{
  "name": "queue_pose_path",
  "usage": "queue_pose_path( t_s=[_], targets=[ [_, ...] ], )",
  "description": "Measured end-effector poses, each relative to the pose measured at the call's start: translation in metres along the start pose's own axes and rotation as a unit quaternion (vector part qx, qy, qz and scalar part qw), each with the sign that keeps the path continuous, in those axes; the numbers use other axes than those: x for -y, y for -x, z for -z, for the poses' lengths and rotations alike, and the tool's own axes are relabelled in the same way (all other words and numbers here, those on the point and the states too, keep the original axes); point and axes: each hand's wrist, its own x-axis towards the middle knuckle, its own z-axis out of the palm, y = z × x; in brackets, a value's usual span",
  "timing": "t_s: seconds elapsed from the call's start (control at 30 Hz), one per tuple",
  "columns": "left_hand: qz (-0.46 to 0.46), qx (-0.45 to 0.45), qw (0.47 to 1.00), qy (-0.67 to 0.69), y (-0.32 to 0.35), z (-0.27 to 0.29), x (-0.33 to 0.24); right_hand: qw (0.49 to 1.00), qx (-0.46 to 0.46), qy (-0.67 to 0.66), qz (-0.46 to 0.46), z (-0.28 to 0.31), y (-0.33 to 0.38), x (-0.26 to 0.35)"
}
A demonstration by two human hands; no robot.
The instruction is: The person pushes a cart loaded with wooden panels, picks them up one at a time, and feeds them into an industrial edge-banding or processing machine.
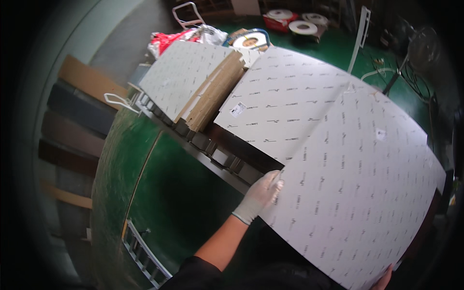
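Note:
A large flat panel (338, 203), covered in whitish film with repeated print, slants across the right side. My left hand (261, 194), in a thin pale glove, is closed on its left edge, thumb on the upper face and the other fingers partly hidden. At the panel's near right corner, only part of my right hand (385, 278) shows, gripping the edge. Beyond the held panel, and partly covered by it, a similar panel (285, 96) with a small white label lies on the stack.
Brown boards (215, 92) separate this stack from another film-covered panel (181, 72) farther left. A metal roller frame (212, 162) runs beneath. Boards (77, 106) lean at the left; a small metal ladder-like frame (145, 251) lies lower left. White rolls (303, 27) sit behind.

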Motion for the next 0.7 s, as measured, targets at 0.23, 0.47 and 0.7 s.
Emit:
queue_pose_path(
  t_s=[0.23,0.47,0.7],
  targets=[
    [0.012,0.262,0.964,-0.032,-0.004,0.06,0.028,0.992,-0.117,-0.023,0.026,-0.028,0.0,-0.007],
    [0.129,0.499,0.846,0.136,-0.039,0.115,0.048,0.983,-0.157,0.053,0.083,-0.002,-0.01,-0.027],
    [0.097,0.393,0.904,0.136,-0.065,0.117,0.045,0.972,-0.149,0.155,0.096,0.016,-0.006,-0.061]
  ],
)
